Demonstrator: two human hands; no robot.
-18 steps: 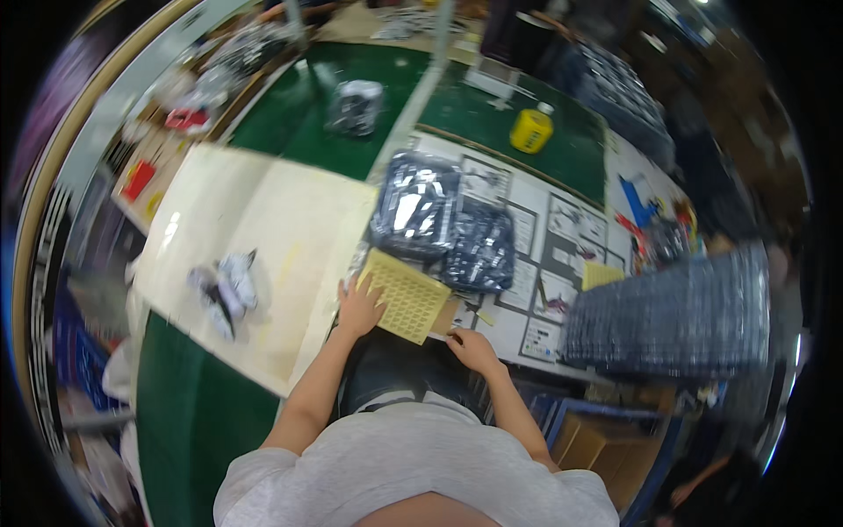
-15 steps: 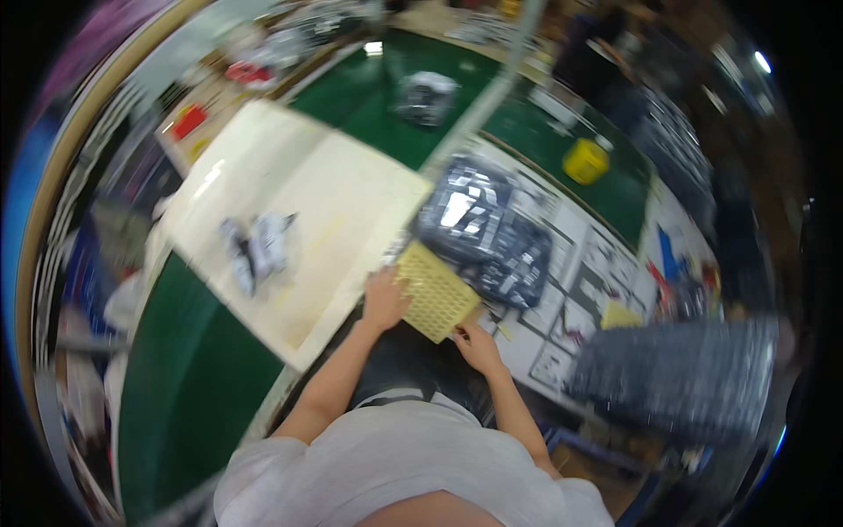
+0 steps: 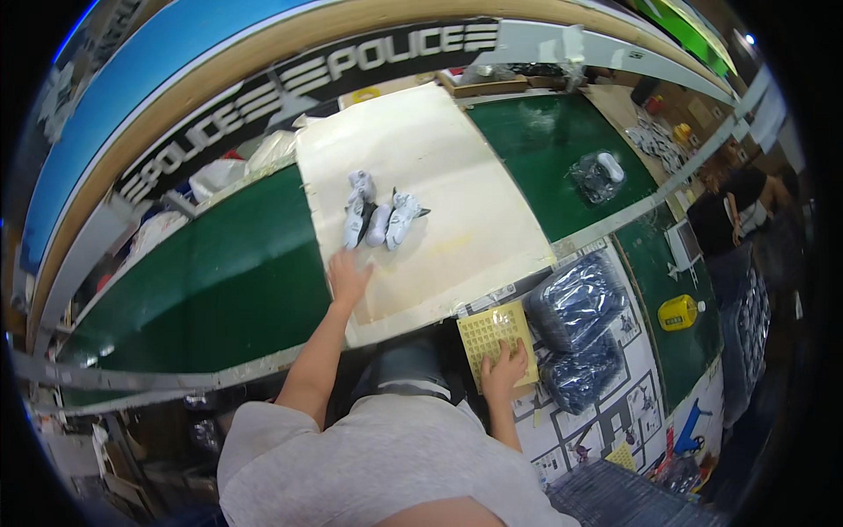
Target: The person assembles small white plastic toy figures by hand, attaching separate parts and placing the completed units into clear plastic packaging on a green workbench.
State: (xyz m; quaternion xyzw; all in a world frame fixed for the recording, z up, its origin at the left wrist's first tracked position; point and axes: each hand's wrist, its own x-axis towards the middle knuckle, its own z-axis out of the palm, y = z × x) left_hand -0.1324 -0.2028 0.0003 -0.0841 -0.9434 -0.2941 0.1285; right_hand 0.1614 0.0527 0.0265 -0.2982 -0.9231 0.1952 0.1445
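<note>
On the cream board [image 3: 430,149] lie two white-and-grey, shoe-shaped pieces [image 3: 357,211] with dark parts, and a pale rounded piece [image 3: 378,226] between them. My left hand [image 3: 349,279] reaches over the board's left edge, just below these pieces. Its fingers point toward them, slightly blurred, with nothing visible in them. My right hand [image 3: 504,369] lies over a yellow sheet [image 3: 492,327] covered in rows of small printed marks, perhaps stickers. The fingers of that hand are spread on the sheet's lower right part.
Two clear-bagged dark bundles [image 3: 575,303] sit right of the yellow sheet on a printed surface. Green tabletop [image 3: 202,281] flanks the board. Farther right are a bagged item [image 3: 599,176] and a yellow bottle [image 3: 680,313]. A metal rail [image 3: 650,211] crosses the right side; someone stands beyond.
The view has swung left. My left hand has left the yellow sheet and moved onto the board near the white pieces. My right hand has shifted from the sheet's edge onto its face.
</note>
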